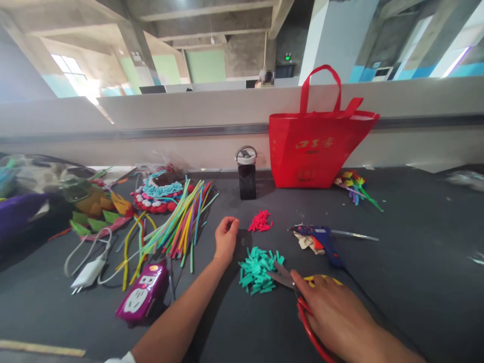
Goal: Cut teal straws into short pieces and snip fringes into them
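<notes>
My right hand [333, 307] is wrapped round a pair of red-handled scissors [308, 327]. Their blades are spread, with the tips at the edge of a heap of short teal pieces [258, 272]. Something yellow [317, 280] shows just beyond the right knuckles. My left hand [227, 239] is closed with the fingers curled in, above the table to the left of a small pile of pinkish-red pieces [260, 221]. Whatever its fingers may hold is hidden.
Left lie colourful fuzzy stems [185, 217], a purple case [143, 295], a white charger [88, 272] and flower crafts [161, 189]. A black bottle [247, 176] and red bag [310, 148] stand behind. Right is a blue glue gun [325, 242] with its cord.
</notes>
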`<state>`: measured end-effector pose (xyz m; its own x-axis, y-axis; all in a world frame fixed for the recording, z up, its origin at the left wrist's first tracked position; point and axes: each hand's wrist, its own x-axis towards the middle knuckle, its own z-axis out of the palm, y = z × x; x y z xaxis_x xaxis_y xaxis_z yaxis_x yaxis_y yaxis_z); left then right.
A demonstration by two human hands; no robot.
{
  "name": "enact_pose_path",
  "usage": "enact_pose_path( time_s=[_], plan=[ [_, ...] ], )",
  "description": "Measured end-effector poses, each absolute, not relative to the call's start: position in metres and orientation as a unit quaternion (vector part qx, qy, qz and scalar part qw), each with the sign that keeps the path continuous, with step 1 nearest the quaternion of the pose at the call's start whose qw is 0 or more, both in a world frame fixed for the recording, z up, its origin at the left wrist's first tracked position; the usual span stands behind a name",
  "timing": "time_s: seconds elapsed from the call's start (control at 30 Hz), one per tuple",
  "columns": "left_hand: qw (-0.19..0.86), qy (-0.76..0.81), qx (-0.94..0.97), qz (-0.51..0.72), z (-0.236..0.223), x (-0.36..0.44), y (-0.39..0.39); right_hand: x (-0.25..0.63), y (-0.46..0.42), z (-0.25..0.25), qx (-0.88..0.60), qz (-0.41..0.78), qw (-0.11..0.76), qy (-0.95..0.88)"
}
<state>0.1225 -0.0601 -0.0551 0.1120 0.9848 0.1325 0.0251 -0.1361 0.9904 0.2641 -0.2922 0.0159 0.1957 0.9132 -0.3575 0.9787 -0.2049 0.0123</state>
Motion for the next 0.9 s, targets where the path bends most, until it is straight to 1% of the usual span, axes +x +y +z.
enact_pose_path(
  time_s=[0.07, 0.1, 0.13, 0.2, 0.23, 0.3, 0.33, 0.37, 0.47, 0.57, 0.73, 0.9],
  plan=[
    [0.478, 0.441, 0.576, 0.496, -0.059, 0.122, -0.06, 0.269, -0.292, 0.033, 0.738, -0.195, 0.136, 0.632],
    [0.475, 0.44, 0.578, 0.497, -0.061, 0.122, -0.059, 0.272, -0.288, 0.041, 0.725, -0.215, 0.113, 0.644],
    [0.471, 0.44, 0.578, 0.5, -0.063, 0.123, -0.057, 0.276, -0.28, 0.048, 0.713, -0.23, 0.068, 0.659],
    [0.459, 0.449, 0.573, 0.509, -0.067, 0.129, -0.048, 0.283, -0.249, 0.053, 0.696, -0.243, -0.066, 0.672],
    [0.451, 0.456, 0.568, 0.516, -0.068, 0.133, -0.04, 0.286, -0.225, 0.051, 0.692, -0.258, -0.152, 0.657],
    [0.441, 0.465, 0.564, 0.521, -0.067, 0.146, -0.02, 0.288, -0.168, 0.036, 0.698, -0.264, -0.342, 0.571],
    [0.437, 0.464, 0.566, 0.524, -0.066, 0.154, -0.008, 0.287, -0.137, 0.024, 0.712, -0.245, -0.409, 0.515],
    [0.429, 0.462, 0.568, 0.529, -0.065, 0.161, 0.005, 0.287, -0.108, 0.011, 0.735, -0.213, -0.454, 0.456],
    [0.403, 0.452, 0.577, 0.548, -0.064, 0.182, 0.042, 0.287, -0.04, -0.025, 0.754, -0.17, -0.492, 0.399],
    [0.393, 0.427, 0.594, 0.557, -0.069, 0.195, 0.066, 0.294, -0.004, -0.048, 0.755, -0.146, -0.522, 0.368],
    [0.41, 0.395, 0.609, 0.553, -0.083, 0.204, 0.081, 0.31, 0.019, -0.06, 0.731, -0.136, -0.552, 0.378],
    [0.432, 0.342, 0.62, 0.559, -0.087, 0.207, 0.083, 0.312, 0.026, -0.065, 0.711, -0.129, -0.569, 0.393]
  ],
)
